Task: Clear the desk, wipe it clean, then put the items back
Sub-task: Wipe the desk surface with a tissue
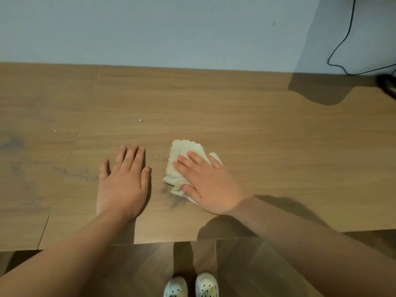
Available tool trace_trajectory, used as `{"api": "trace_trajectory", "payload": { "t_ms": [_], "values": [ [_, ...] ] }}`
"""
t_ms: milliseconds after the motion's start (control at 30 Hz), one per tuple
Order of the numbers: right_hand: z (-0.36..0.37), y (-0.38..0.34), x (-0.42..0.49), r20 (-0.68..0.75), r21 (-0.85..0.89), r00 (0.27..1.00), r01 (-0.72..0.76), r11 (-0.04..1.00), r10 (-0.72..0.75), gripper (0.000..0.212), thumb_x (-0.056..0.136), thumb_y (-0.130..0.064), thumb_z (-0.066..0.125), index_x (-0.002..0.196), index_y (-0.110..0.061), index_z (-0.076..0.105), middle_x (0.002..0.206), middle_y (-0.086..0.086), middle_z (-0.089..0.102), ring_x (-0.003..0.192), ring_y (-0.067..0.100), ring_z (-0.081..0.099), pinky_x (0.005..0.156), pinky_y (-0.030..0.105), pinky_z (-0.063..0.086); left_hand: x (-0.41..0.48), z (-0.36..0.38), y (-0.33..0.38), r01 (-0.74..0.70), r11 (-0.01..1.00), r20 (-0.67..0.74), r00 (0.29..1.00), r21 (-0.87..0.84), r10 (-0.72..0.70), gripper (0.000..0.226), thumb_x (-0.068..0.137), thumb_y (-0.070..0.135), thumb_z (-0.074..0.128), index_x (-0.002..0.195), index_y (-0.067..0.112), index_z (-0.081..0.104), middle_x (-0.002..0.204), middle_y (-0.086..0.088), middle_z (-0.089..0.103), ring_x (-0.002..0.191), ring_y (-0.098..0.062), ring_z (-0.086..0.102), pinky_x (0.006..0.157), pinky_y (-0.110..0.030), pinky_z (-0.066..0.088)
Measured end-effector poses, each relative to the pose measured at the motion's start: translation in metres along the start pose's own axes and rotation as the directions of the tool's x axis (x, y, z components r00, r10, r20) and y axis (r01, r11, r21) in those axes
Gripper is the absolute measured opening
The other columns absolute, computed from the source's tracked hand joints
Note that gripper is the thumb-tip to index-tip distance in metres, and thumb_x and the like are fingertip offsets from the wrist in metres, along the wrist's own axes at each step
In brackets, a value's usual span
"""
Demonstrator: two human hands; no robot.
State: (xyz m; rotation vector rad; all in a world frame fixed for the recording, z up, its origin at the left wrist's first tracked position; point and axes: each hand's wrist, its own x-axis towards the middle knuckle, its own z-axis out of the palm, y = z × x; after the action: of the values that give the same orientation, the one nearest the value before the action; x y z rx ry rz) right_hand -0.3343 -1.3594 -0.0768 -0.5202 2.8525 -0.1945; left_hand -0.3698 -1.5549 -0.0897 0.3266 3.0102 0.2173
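1. Light-brown wood-grain desk [235, 108] fills the mid frame, its far edge against a pale grey-blue wall [171, 28].
2. Right hand [205, 183] lies palm-down, fingers spread flat on a crumpled white cloth w/ yellowish marks [184, 155]. It presses the cloth onto the desk rather than pinching it; no closed grip.
3. Cloth sits on the desk near the front edge, just right of centre. Its scalloped far edge sticks out past the fingertips; a corner shows on the right side of the hand.
4. Left hand [124, 181] rests flat on bare desk, just beside the cloth but not touching it. Fingers straight & close together, thumb out to the left, holding nothing.
5. Two tiny white crumbs on the desk: one [140, 120] beyond the left hand, the other [55, 131] further left.
6. Thin black cable [342, 39] hangs down the wall at far right, running to a dark object [386, 83] at the frame edge; can't tell what it is.
7. Below the desk edge: wood floor, pair of white clog-type shoes w/ holes [190, 286].
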Motion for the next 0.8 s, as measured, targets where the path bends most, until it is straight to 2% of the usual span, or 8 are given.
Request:
{"api": "trace_trajectory", "payload": {
  "t_ms": [133,233,333,433,500,567,667,800],
  "values": [
    [-0.008,0.061,0.003,-0.051,-0.02,0.98,-0.194,0.981,0.192,0.053,0.102,-0.038,0.025,0.151,-0.024,0.012,0.159,-0.005,0.01,0.146,0.014,0.006,0.114,0.043,0.012,0.0,0.001,-0.001,-0.001,1.0,0.0,1.0,0.01,0.001,0.066,0.089,0.044,0.0,0.151,0.023,0.011,0.158,0.006,0.004,0.145,-0.01,-0.005,0.117,-0.041,0.001],
    [-0.02,0.123,0.028,-0.113,0.093,0.855,-0.498,0.862,0.507,0.052,0.102,-0.038,0.025,0.15,-0.021,0.018,0.159,-0.002,0.013,0.146,0.018,0.009,0.113,0.047,0.015,0.001,0.001,-0.001,0.003,1.0,0.008,1.0,0.014,-0.003,0.066,0.089,0.044,0.0,0.151,0.023,0.009,0.158,0.006,0.004,0.145,-0.01,-0.006,0.117,-0.041,0.002],
    [-0.021,0.124,0.042,-0.114,0.126,0.793,-0.586,0.801,0.598,0.052,0.101,-0.037,0.026,0.149,-0.019,0.02,0.158,0.001,0.016,0.145,0.021,0.012,0.111,0.049,0.018,0.0,0.002,-0.002,0.001,1.0,0.014,1.0,0.021,-0.002,0.066,0.089,0.044,0.0,0.151,0.024,0.008,0.158,0.007,0.003,0.145,-0.01,-0.007,0.117,-0.041,0.0],
    [-0.007,0.058,0.025,-0.156,-0.02,0.931,-0.337,0.941,0.33,0.055,0.096,-0.042,0.027,0.147,-0.022,0.02,0.154,0.003,0.022,0.14,0.021,0.019,0.105,0.047,0.024,0.0,0.001,-0.001,0.002,1.0,0.018,1.0,0.022,-0.003,0.066,0.088,0.044,-0.001,0.151,0.024,0.007,0.158,0.008,0.002,0.144,-0.009,-0.008,0.117,-0.041,0.0],
    [0.002,0.013,-0.001,-0.025,-0.013,0.999,-0.039,0.999,0.039,0.06,0.096,-0.046,0.016,0.151,-0.026,0.007,0.158,-0.006,0.0,0.145,0.012,0.001,0.115,0.044,0.003,0.0,0.001,0.0,0.004,1.0,0.02,1.0,0.021,-0.004,0.066,0.088,0.044,-0.001,0.151,0.024,0.007,0.158,0.008,0.001,0.144,-0.009,-0.008,0.116,-0.041,0.0],
    [-0.002,0.017,-0.007,0.037,0.005,0.999,0.023,1.0,-0.023,0.058,0.097,-0.046,0.012,0.152,-0.027,0.003,0.155,-0.012,-0.007,0.144,0.009,-0.008,0.114,0.041,-0.005,0.0,0.002,-0.001,0.001,1.0,0.015,1.0,0.024,-0.001,0.066,0.088,0.044,-0.002,0.151,0.024,0.008,0.158,0.008,0.003,0.145,-0.009,-0.007,0.116,-0.041,0.0],
    [-0.008,0.072,0.018,-0.125,-0.017,0.952,-0.284,0.959,0.28,0.054,0.099,-0.041,0.025,0.149,-0.023,0.02,0.157,-0.003,0.018,0.144,0.017,0.014,0.11,0.045,0.02,0.0,0.002,-0.002,-0.005,1.0,0.005,1.0,0.025,0.005,0.068,0.088,0.045,-0.002,0.151,0.024,0.009,0.158,0.007,0.005,0.145,-0.01,-0.005,0.116,-0.041,0.0],
    [-0.014,0.095,0.043,-0.135,0.163,0.79,-0.578,0.8,0.598,0.052,0.101,-0.037,0.021,0.151,-0.02,0.017,0.159,0.0,0.012,0.146,0.02,0.007,0.115,0.047,0.012,0.0,0.004,-0.002,0.002,0.999,0.004,1.0,0.036,-0.003,0.07,0.085,0.047,-0.006,0.151,0.025,0.007,0.158,0.008,0.004,0.145,-0.009,-0.006,0.116,-0.041,0.0]
  ]
}}
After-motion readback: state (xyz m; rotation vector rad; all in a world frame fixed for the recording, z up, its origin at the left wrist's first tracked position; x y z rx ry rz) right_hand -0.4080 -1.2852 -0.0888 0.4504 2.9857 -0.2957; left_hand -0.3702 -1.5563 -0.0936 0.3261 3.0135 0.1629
